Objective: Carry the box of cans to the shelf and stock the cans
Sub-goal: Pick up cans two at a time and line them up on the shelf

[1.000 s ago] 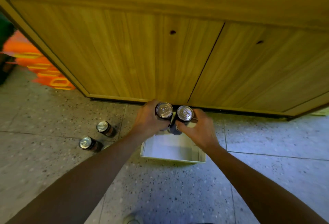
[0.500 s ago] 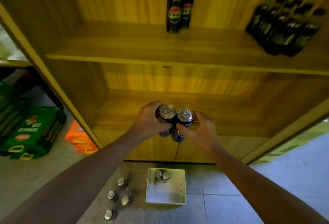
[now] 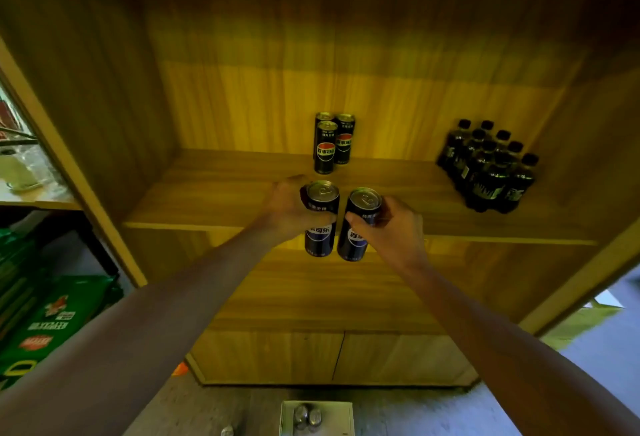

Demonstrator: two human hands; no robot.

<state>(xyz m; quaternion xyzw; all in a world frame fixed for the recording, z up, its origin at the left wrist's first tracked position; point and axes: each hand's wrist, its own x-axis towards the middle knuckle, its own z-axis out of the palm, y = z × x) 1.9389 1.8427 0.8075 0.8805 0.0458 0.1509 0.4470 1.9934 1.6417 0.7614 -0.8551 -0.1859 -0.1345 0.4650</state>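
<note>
My left hand [image 3: 289,207] grips a tall dark cola can [image 3: 320,224] upright, and my right hand [image 3: 394,231] grips a second can [image 3: 358,227] beside it. Both cans hang just in front of the wooden shelf board [image 3: 214,200], at its front edge. Three matching cans [image 3: 330,142] stand together at the back of that shelf, behind my hands. The white box [image 3: 317,418] sits on the floor at the bottom edge of the view with two cans [image 3: 306,415] in it.
A shrink-wrapped pack of dark bottles [image 3: 488,165] stands on the right of the same shelf. Below are another shelf [image 3: 311,297] and closed cabinet doors [image 3: 332,356]. Green packaged goods [image 3: 52,317] lie on the left. A loose can [image 3: 227,430] stands on the floor.
I have risen from the floor and both hands have lifted their cans from the box up to shelf height. The two cans have moved slightly apart.
</note>
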